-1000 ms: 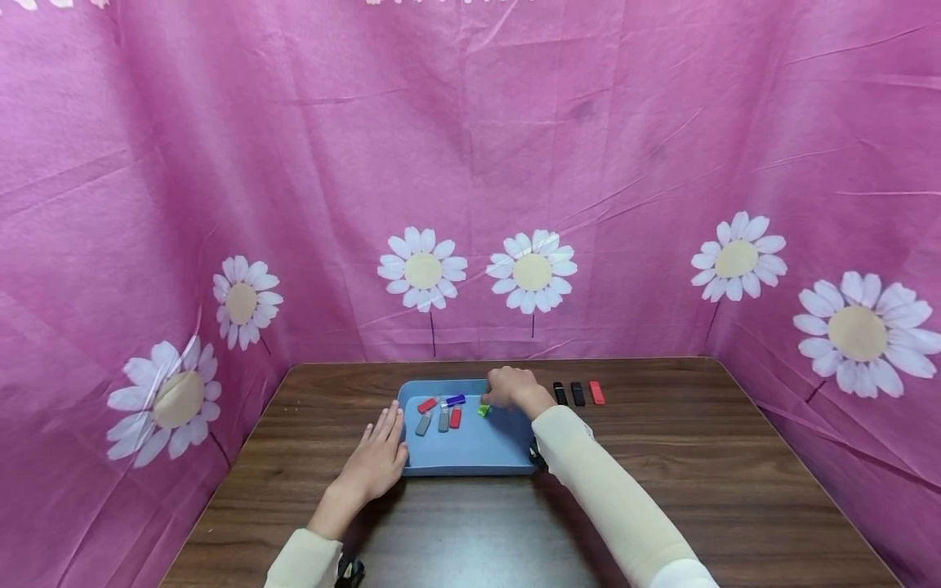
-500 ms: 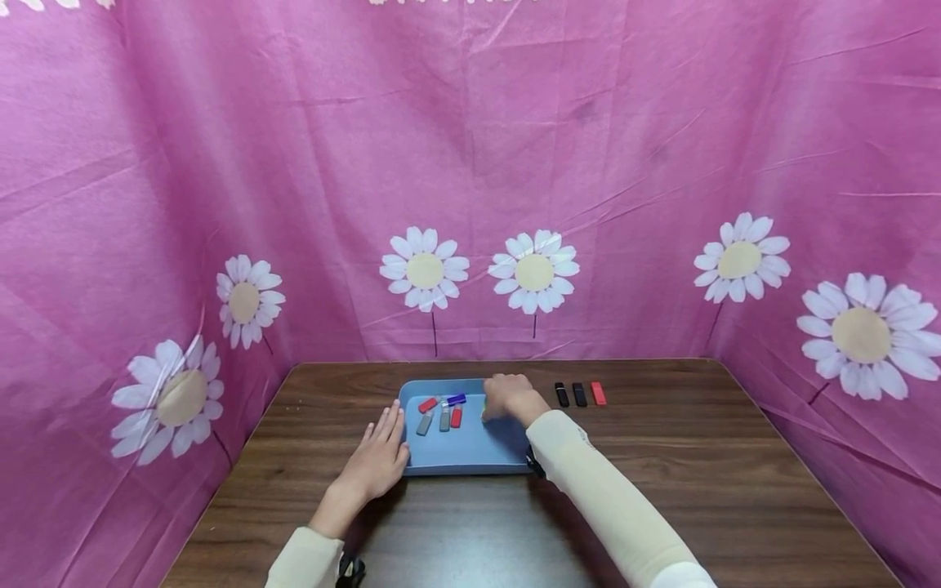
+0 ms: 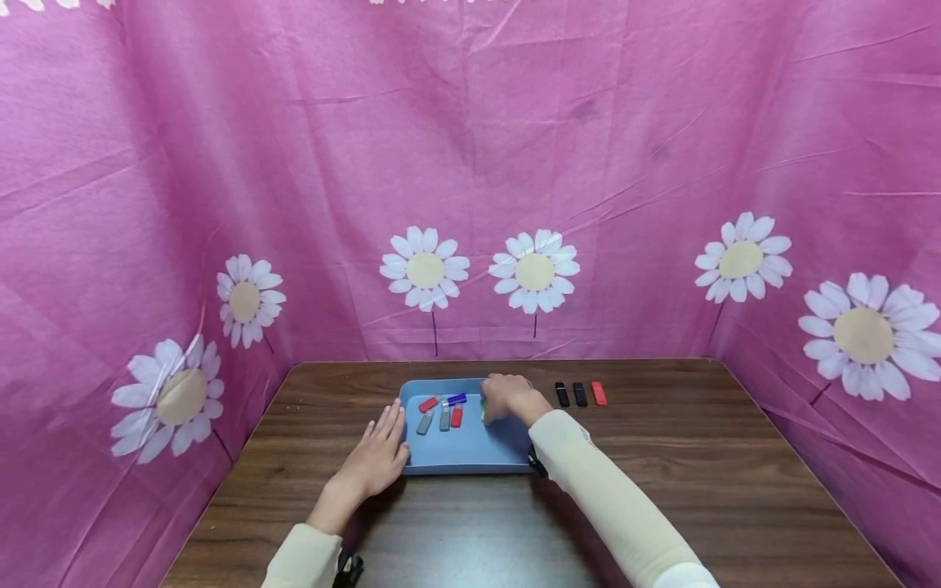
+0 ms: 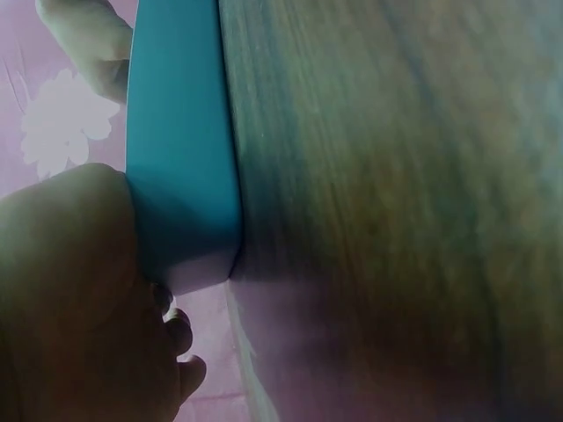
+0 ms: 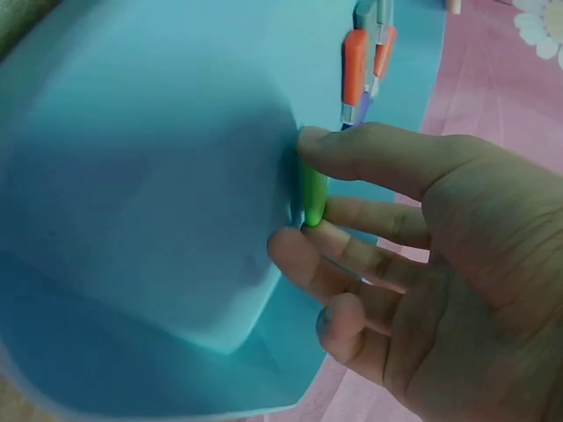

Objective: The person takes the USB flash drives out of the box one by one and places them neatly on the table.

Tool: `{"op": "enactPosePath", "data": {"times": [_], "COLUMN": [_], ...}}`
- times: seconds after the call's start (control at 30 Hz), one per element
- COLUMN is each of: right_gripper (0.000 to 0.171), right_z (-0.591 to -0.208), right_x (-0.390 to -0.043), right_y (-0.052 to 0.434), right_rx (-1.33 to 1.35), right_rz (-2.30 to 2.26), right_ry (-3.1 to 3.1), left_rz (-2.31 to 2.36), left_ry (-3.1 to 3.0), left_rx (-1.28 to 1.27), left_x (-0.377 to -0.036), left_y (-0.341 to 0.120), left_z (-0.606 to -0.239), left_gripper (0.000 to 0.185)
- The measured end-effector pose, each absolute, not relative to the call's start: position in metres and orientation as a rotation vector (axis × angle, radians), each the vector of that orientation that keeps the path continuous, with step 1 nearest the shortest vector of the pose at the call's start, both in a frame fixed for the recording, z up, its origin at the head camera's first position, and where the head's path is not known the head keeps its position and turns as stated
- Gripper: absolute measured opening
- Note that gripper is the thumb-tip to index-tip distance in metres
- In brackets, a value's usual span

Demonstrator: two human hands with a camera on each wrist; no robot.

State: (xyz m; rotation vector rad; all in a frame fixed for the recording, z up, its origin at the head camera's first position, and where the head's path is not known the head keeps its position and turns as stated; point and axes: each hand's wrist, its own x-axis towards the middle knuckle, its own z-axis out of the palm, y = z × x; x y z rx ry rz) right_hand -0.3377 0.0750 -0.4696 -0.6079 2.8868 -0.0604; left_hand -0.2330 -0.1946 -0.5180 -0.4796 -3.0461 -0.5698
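Note:
My right hand (image 3: 509,396) is over the right part of a blue tray (image 3: 470,454). In the right wrist view its thumb and fingertips pinch a bright green USB stick (image 5: 314,198) close to the tray floor. The head view shows only a sliver of that green. Flat against the tray's left side lies my left hand (image 3: 375,461), fingers straight along the rim; in the left wrist view it touches the tray wall (image 4: 180,132). Left of the green stick, in the tray, lie a purple USB stick (image 3: 456,398), red ones (image 3: 457,417) and grey ones (image 3: 444,420).
To the right of the tray, two black USB sticks (image 3: 562,394) and a red one (image 3: 599,394) stand in a row on the brown wooden table (image 3: 706,457). A pink curtain (image 3: 470,163) with daisies hangs behind and at both sides.
The right hand has shifted slightly left and closed over the green stick, which showed more plainly a second ago. The left hand has stayed at the tray's side.

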Motion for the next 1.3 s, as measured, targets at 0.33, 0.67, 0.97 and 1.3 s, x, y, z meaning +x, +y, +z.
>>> {"op": "enactPosePath", "data": {"times": [0.33, 0.67, 0.97, 1.3], "right_gripper": [0.04, 0.05, 0.051, 0.049], "right_z": [-0.465, -0.469, -0.469, -0.463], "right_x": [-0.34, -0.341, -0.342, -0.337], "right_y": [0.078, 0.084, 0.094, 0.114], "right_rx": [-0.669, -0.73, -0.785, -0.807], "right_rz": [-0.176, -0.223, -0.221, -0.234], "right_ry": [2.873, 2.858, 2.873, 2.905], "left_rz": [-0.616, -0.564, -0.556, -0.586], "left_ry": [-2.995, -3.013, -3.0, -3.002], "left_rx": [-0.554, -0.533, -0.512, -0.5], "left_x": [-0.239, -0.242, -0.247, -0.239], "left_y": [-0.199, -0.2, -0.202, -0.195], "left_z": [-0.522, -0.527, -0.537, -0.527], "left_gripper": [0.067, 0.067, 0.066, 0.065]}}
